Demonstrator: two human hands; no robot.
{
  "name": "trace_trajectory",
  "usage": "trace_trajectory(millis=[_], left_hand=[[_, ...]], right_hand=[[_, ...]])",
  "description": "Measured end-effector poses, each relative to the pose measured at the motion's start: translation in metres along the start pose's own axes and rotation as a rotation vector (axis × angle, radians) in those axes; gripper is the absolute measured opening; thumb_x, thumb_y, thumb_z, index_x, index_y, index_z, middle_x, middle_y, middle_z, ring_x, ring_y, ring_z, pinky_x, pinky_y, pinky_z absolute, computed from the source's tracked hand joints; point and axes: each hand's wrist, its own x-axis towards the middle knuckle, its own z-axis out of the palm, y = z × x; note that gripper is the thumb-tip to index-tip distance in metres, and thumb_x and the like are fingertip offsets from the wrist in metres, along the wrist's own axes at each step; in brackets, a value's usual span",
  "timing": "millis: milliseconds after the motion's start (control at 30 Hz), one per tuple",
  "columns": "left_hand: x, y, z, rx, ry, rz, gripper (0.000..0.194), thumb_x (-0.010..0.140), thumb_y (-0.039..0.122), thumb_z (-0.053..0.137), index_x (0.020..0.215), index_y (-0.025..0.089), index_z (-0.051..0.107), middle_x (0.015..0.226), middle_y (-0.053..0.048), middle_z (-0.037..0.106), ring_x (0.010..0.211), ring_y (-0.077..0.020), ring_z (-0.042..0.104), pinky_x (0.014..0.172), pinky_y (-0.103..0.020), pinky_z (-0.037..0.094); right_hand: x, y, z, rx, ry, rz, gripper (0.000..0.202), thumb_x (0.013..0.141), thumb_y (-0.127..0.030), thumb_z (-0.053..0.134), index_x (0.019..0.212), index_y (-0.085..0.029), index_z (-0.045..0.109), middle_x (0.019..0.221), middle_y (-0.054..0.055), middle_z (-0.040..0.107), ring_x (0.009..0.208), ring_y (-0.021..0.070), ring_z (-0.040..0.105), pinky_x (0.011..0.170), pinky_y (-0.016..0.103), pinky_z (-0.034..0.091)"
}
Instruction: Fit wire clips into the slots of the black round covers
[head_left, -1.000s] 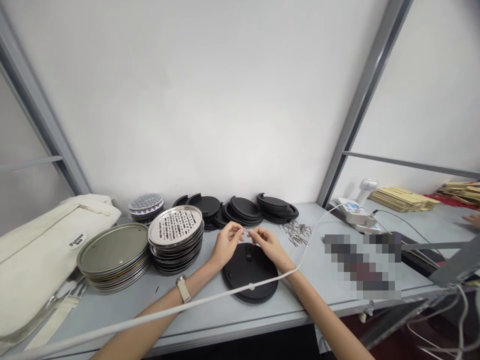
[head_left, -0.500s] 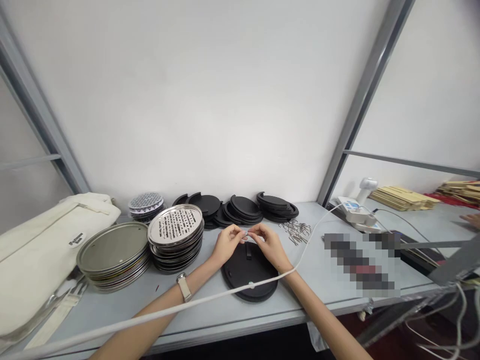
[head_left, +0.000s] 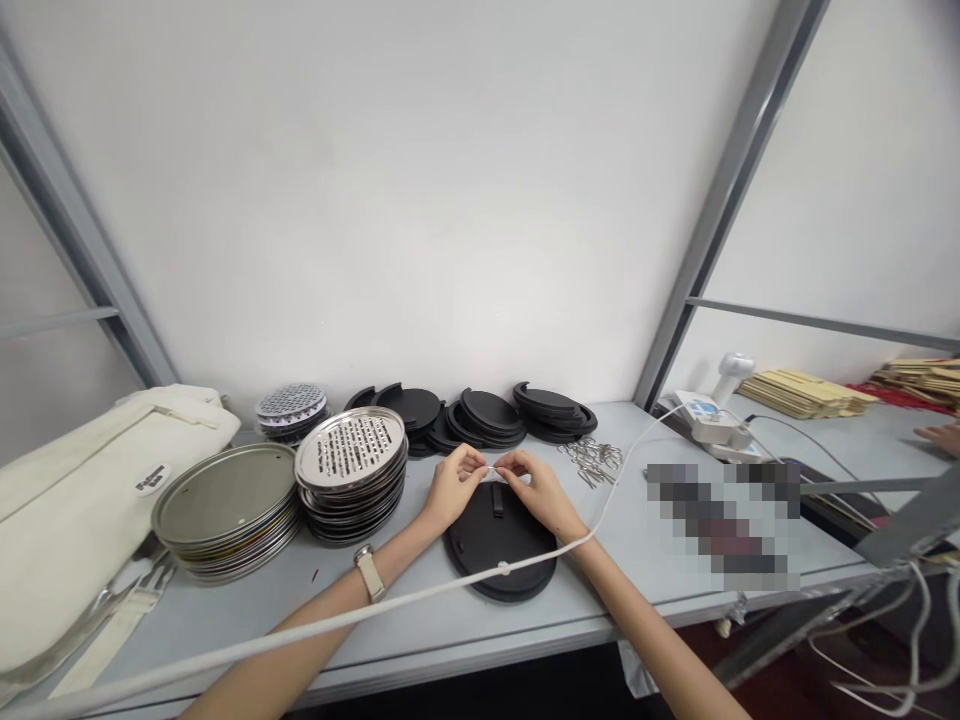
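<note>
Just above the far edge of a round black disc (head_left: 480, 545), my left hand (head_left: 456, 487) and my right hand (head_left: 536, 488) meet fingertip to fingertip. Both pinch a small, thin metal wire piece (head_left: 491, 469), whose exact shape is mostly hidden by the fingers. The disc lies flat on the grey table, with a short dark strap or tab (head_left: 497, 499) near its far edge. To the right of my right hand lies a loose heap of bent metal wire hooks (head_left: 591, 460).
Left of my hands stand a stack of perforated metal grater plates (head_left: 350, 452) and a stack of round plates (head_left: 225, 495). Black discs (head_left: 487, 415) lie along the wall. A white cable (head_left: 300, 630) crosses over my forearms. Another person's hand (head_left: 941, 436) shows at far right.
My fingers have shifted slightly on the wire piece, which shows now as a thin bright line between the fingertips. Both hands stay in nearly the same place.
</note>
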Motion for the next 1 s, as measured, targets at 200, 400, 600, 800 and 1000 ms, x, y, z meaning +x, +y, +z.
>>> trace_trajectory(millis=[200, 400, 600, 800, 1000], left_hand=[[-0.002, 0.006, -0.003, 0.221, -0.043, 0.066, 0.006, 0.081, 0.02, 0.057, 0.083, 0.017, 0.062, 0.083, -0.002, 0.068, 0.078, -0.0157, 0.063, 0.069, -0.026, 0.047], [-0.003, 0.007, -0.003, 0.254, -0.117, 0.113, 0.011, 0.082, 0.015, 0.053, 0.086, 0.017, 0.063, 0.084, -0.002, 0.068, 0.08, -0.0157, 0.063, 0.075, -0.027, 0.047], [-0.004, 0.015, -0.004, 0.303, -0.164, 0.192, 0.015, 0.083, 0.013, 0.05, 0.085, 0.017, 0.064, 0.086, -0.003, 0.067, 0.083, -0.0166, 0.061, 0.08, -0.028, 0.045], [-0.005, 0.018, -0.004, 0.41, -0.187, 0.268, 0.017, 0.087, 0.014, 0.047, 0.089, 0.019, 0.063, 0.091, -0.003, 0.067, 0.089, -0.0171, 0.059, 0.085, -0.03, 0.041], [-0.005, 0.026, -0.01, 0.604, -0.303, 0.327, 0.02, 0.093, 0.019, 0.041, 0.093, 0.02, 0.061, 0.095, -0.004, 0.066, 0.093, -0.0191, 0.056, 0.088, -0.035, 0.036]], right_hand=[[0.001, 0.007, 0.0, -0.014, 0.04, 0.028, 0.015, 0.083, -0.022, 0.05, 0.093, -0.017, 0.061, 0.08, 0.004, 0.062, 0.075, 0.016, 0.059, 0.075, 0.03, 0.047], [0.0, 0.007, -0.002, -0.14, -0.003, -0.023, 0.017, 0.082, -0.015, 0.046, 0.085, -0.017, 0.062, 0.083, 0.005, 0.06, 0.08, 0.0172, 0.056, 0.079, 0.032, 0.044], [0.0, 0.003, -0.002, -0.212, -0.029, 0.01, 0.027, 0.089, -0.027, 0.044, 0.069, -0.017, 0.059, 0.072, 0.004, 0.058, 0.074, 0.0175, 0.054, 0.073, 0.031, 0.042], [-0.001, 0.006, 0.0, -0.276, -0.06, 0.023, 0.03, 0.092, -0.029, 0.041, 0.069, -0.018, 0.057, 0.071, 0.004, 0.058, 0.072, 0.0174, 0.054, 0.07, 0.029, 0.041], [-0.002, 0.005, 0.004, -0.367, -0.087, -0.017, 0.035, 0.096, -0.025, 0.03, 0.071, -0.019, 0.054, 0.07, 0.004, 0.058, 0.07, 0.0176, 0.055, 0.071, 0.029, 0.04]])
